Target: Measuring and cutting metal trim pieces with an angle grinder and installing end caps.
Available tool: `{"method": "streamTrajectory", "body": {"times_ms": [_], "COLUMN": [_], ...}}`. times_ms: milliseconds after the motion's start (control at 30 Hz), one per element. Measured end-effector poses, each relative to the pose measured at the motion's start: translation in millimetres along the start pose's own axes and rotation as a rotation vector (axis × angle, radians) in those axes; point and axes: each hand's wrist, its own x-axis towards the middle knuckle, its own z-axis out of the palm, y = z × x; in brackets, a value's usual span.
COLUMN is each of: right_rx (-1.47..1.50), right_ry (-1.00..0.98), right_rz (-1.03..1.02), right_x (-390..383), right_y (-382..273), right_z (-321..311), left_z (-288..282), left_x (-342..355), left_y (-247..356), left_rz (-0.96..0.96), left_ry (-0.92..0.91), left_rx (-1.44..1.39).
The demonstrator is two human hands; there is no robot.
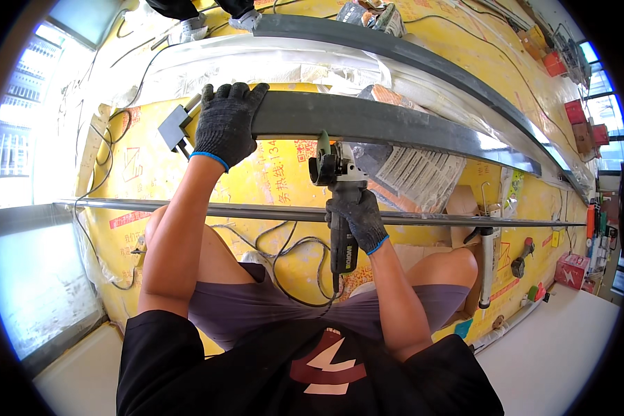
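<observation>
Step in hand, my read: grinder [341, 239] disc [324, 144] brought to near edge of grey profile [367, 118]. Profile lies crosswise above mid yellow floor [249, 182], L end well in from floor's L edge, R end out twd floor's R edge. To do it well: disc sq. to the edge, light even push, no twist; a tilted disc could bind/kick. L hand [227, 125] prob. better a bit farther from disc, pressing firmly so profile can't hop. Cable [336, 283] trails off grinder's near end, best kept clear of disc. Thin bar [256, 210] crosses below grinder, nearer side of profile; watch for knocks.

Pose: L hand back-up, fingers closed over profile's L end, wrist roughly straight, arm reaching fwd; squeeze force can't tell. R hand [359, 218] wrapped round grinder body, fingers closed, no gap seen; arm angles in from lower R, grinder head pointing fwd, disc near edge-on to cam. Disc touching vs just short of profile: can't tell. Spinning or not: ditto.
</observation>
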Motion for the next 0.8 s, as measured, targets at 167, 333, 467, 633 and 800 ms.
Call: {"method": "streamTrajectory", "body": {"times_ms": [167,333,467,633,800], "right_rx": [0.019,0.008,-0.004,-0.002,0.005], "right_ry": [-0.004,-0.008,-0.005,-0.001,-0.004], "right_rz": [-0.007,-0.006,-0.002,0.002,-0.002], "right_x": [-1.0,-0.5,-1.3,-1.6,-0.7], "right_y": [-2.1,-2.1,-3.6,-3.8,-3.1], "right_z": [0.5,0.5,1.0,1.1,1.5], "left_z": [0.9,0.4,1.9,2.2,4.3], "left_x": [-0.7,-1.2,-0.7,-1.4,-2.2], "left_y": [0.3,-0.6,-0.2,0.6,-1.0], "left_rz": [-0.002,-0.001,0.0,0.005,0.013], "left_ry": [0.006,0.004,0.017,0.037,0.048], "left_rx": [0.019,0.017,0.009,0.001,0.003]}}
